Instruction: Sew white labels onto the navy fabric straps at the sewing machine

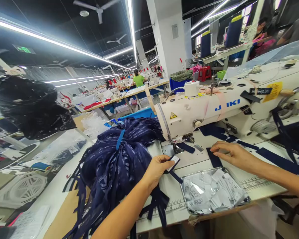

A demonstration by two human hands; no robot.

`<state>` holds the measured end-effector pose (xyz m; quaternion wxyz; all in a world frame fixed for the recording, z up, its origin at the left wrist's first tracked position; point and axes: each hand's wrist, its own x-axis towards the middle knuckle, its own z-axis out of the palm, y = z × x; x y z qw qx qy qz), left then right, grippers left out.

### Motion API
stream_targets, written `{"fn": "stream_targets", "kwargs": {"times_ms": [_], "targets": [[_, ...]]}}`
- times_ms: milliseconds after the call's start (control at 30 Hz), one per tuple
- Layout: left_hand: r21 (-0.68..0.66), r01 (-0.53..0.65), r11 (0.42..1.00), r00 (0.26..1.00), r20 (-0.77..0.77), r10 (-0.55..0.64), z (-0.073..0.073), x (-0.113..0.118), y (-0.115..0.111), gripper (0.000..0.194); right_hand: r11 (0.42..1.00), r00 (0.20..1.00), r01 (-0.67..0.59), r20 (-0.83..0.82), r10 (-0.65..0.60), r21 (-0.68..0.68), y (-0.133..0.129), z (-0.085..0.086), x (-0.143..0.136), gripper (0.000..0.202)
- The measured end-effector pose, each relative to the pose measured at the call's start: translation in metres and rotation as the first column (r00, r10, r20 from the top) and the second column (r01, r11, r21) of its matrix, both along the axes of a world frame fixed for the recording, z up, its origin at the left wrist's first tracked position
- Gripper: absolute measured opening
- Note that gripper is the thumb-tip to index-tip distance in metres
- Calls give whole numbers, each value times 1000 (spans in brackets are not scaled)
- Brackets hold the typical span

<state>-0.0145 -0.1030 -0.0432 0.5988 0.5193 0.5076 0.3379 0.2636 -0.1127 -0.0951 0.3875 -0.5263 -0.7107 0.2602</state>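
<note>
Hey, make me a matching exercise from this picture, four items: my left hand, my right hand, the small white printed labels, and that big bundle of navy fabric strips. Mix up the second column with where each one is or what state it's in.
Column one
1. Left hand
2. Right hand
3. Small white printed labels
4. Large bundle of navy fabric strips

Column two
A. Piled in a shallow rectangular tray
B. Fingertips at a flat, dark navy fabric piece just beyond the tray
C. Gathered by a bright blue band
D. Pinching a small navy piece with a white label on it

Right pairs: 1-D, 2-B, 3-A, 4-C
</note>
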Motion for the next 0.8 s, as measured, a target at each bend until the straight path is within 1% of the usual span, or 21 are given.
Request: {"fn": "stream_targets", "kwargs": {"times_ms": [67,100,133,167,200,233,267,300,333,367,400,433,467,533,600,667,733,800], "targets": [[48,54,997,996,-72,-50,0,-2,3,27,995,993,-49,111,39,88,-3,-1,16,21],[119,95,988,987,-140,-78,0,-2,5,25,988,984,-89,164,68,126,-6,0,21,20],[234,144,962,968,-236,-88,1,-2,8,21,979,971,-134,216,99,156,-8,1,24,20],[384,202,901,935,-349,-60,1,-1,10,18,968,954,-182,269,131,172,-10,3,26,19],[541,282,793,885,-465,2,1,1,13,16,958,933,-226,323,160,176,-11,5,26,19],[663,388,640,820,-566,89,1,4,16,16,949,909,-266,373,187,172,-12,7,25,19],[725,508,465,747,-640,182,-1,7,20,19,938,882,-304,422,212,165,-13,9,24,21],[720,627,298,671,-694,263,-3,11,24,22,927,852,-341,469,234,158,-13,11,22,23],[668,727,157,599,-729,331,-7,15,28,25,915,820,-373,516,247,154,-13,12,21,25],[598,800,50,538,-750,384,-12,18,31,27,906,790,-394,561,247,156,-12,11,21,27],[536,844,-19,491,-758,429,-18,21,35,28,899,764,-405,601,234,165,-11,10,21,29],[497,866,-57,463,-753,467,-24,23,39,28,896,742,-405,638,207,180,-10,8,22,29],[483,873,-72,452,-743,493,-31,24,42,28,893,722,-402,670,173,202,-8,5,24,29],[504,861,-74,465,-720,515,-43,24,45,28,880,681,-399,726,96,259,-4,0,27,28],[534,842,-70,489,-703,516,-50,22,45,28,845,628,-426,778,19,322,-1,-4,29,27],[538,840,-70,492,-702,515,-51,19,42,27,796,571,-471,820,-53,379,2,-5,29,29],[516,854,-72,475,-714,515,-49,15,37,25,752,525,-513,845,-107,414,5,-5,27,30],[490,869,-71,453,-729,514,-47,12,32,22,734,504,-522,851,-147,436,9,-5,25,28]]}}
